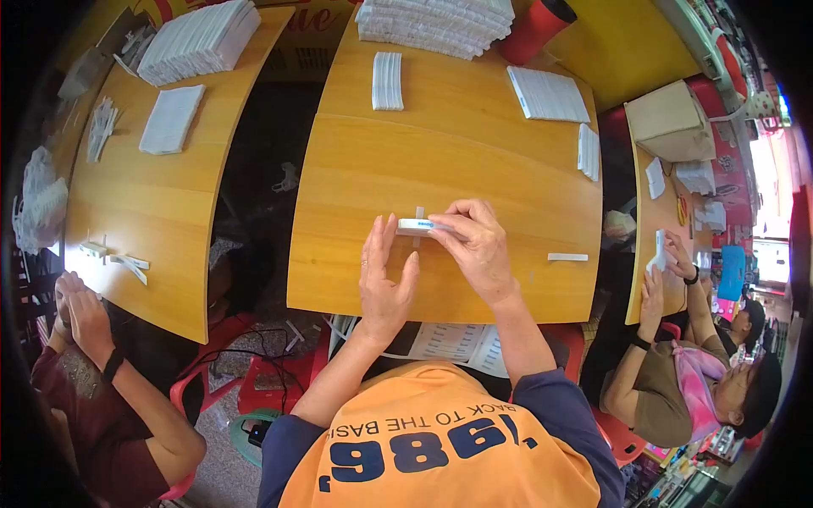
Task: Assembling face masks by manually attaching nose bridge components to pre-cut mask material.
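A small, flat white bundle with blue print (413,226), apparently stacked paper pieces, is held just above the middle table's near half. My right hand (477,245) pinches its right end between thumb and fingers. At its left end my left hand (383,279) stands with fingers stretched out and thumb apart, the fingertips against or very near the bundle. A narrow white strip (420,212) shows crosswise beyond and below the bundle; whether it touches cannot be made out. Right of my right hand, another white strip (556,256) lies on the wooden table (364,169).
Farther off stand a large pile of white stacks (432,25), a short stack (387,81), a long row (548,94), a small row (588,152) and a red cylinder (539,32). Co-workers sit at the left table (169,203) and right table (645,220), their hands holding white pieces.
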A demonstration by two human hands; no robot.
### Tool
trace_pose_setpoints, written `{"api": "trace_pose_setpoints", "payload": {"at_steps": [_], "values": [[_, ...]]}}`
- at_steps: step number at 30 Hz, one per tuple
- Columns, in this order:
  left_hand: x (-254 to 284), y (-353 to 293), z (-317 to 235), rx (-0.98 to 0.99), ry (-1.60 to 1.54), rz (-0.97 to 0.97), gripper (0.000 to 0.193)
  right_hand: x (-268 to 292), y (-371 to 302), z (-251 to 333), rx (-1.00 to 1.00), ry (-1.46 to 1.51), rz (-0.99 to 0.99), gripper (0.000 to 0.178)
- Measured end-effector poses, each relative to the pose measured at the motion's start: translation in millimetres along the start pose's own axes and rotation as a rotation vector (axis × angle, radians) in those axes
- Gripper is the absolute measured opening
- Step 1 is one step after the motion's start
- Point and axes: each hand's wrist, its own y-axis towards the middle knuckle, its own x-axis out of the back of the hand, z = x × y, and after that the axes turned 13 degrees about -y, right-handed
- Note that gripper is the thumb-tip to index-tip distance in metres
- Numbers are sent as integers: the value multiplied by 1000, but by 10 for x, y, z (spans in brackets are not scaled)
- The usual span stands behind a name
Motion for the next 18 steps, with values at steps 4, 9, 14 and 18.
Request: {"api": "trace_pose_setpoints", "payload": {"at_steps": [4,9,14,18], "values": [[8,15,3,-33,28,-1,67,-33,10,-2,-4,-1,-1,21],[13,19,36,-52,42,-2,68,-57,20,-35,-1,-14,28,20],[1,15,33,-51,22,-12,65,-66,21,-71,30,-70,61,21],[1,14,26,-74,58,8,65,-58,6,-115,29,-64,70,24]]}}
